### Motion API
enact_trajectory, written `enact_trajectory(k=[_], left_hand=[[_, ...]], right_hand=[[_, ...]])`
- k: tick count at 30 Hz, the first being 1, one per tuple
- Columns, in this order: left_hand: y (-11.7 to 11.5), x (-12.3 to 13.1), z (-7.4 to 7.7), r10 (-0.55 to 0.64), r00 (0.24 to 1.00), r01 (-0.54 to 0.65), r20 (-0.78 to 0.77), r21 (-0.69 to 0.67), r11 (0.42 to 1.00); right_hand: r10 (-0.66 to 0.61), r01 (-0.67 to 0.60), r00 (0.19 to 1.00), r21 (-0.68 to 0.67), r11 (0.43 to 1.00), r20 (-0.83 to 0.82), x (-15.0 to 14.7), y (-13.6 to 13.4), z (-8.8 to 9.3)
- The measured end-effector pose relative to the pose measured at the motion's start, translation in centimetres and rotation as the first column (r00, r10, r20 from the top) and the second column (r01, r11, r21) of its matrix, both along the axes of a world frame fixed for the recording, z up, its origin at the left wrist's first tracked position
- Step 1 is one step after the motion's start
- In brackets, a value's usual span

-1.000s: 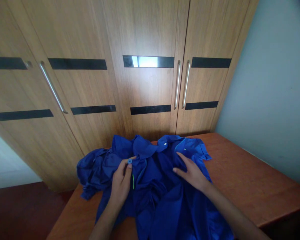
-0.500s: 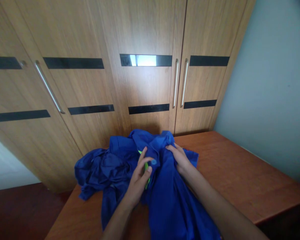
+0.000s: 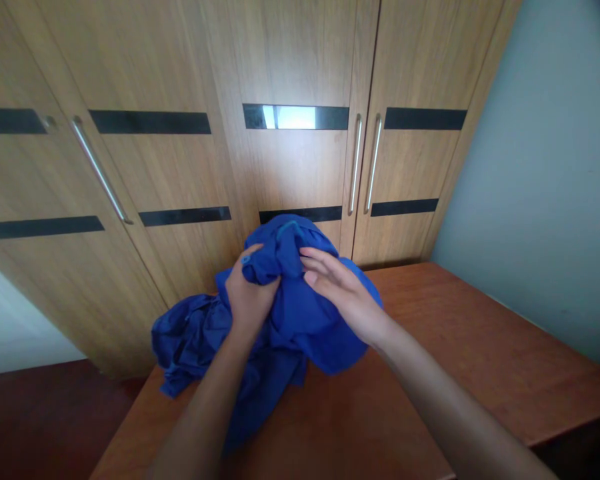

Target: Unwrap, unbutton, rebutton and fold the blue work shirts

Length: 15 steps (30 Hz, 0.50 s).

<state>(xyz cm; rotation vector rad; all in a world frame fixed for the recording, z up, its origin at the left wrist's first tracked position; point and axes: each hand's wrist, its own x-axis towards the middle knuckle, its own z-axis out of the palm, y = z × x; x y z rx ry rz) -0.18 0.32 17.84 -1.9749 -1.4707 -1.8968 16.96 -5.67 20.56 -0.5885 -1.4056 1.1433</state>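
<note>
A bright blue garment [image 3: 305,313] is bunched up above the table, its kind unclear among the folds. My left hand [image 3: 250,287] is closed round a gathered fold of it, and a small round button [image 3: 247,259] shows beside the fingers. On the other side, my right hand [image 3: 337,287] has its fingers stretched out against the cloth, thumb apart, without a clear grip. A lighter blue edge [image 3: 287,228] runs along the top of the bunch. Darker blue cloth [image 3: 190,340] lies crumpled on the table to the left, partly beneath the garment.
The brown wooden table [image 3: 480,333] extends to the right, up to a pale wall [image 3: 540,200]. Directly behind stands a wooden wardrobe [image 3: 290,60] with black strips and metal handles [image 3: 356,163]. Dark red floor [image 3: 40,427] shows at the lower left.
Both hands have moved up and to the left, lifting the garment into a bunch. Its length hanging toward me has been drawn up. The green strip is out of sight.
</note>
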Motion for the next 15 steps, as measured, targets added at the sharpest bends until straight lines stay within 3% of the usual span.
enact_trajectory(k=[4, 7, 9, 12, 15], left_hand=[[1.7, -5.2, 4.5, 0.139, 0.989, -0.142, 0.053, 0.063, 0.988], [1.8, -10.2, 5.3, 0.271, 0.961, -0.272, 0.05, 0.009, 0.962], [1.5, -13.5, 3.5, 0.317, 0.948, -0.318, -0.031, -0.12, 0.94], [0.9, -17.3, -2.4, 0.359, 0.893, -0.437, -0.273, -0.325, 0.839], [0.3, -19.4, -8.9, 0.132, 0.91, -0.295, -0.392, -0.391, 0.872]], right_hand=[[-0.148, 0.149, 0.989, -0.043, 0.988, 0.023, 2.3, 0.5, -1.6], [-0.202, 0.208, 0.977, -0.113, 0.971, 0.062, 3.9, 1.3, -4.3], [-0.22, 0.231, 0.972, -0.154, 0.961, 0.086, 4.7, 1.9, -6.5], [-0.266, 0.292, 0.952, -0.196, 0.936, 0.149, 5.1, 3.0, -10.3], [-0.3, 0.354, 0.904, -0.138, 0.925, 0.305, 4.5, 3.8, -14.4]])
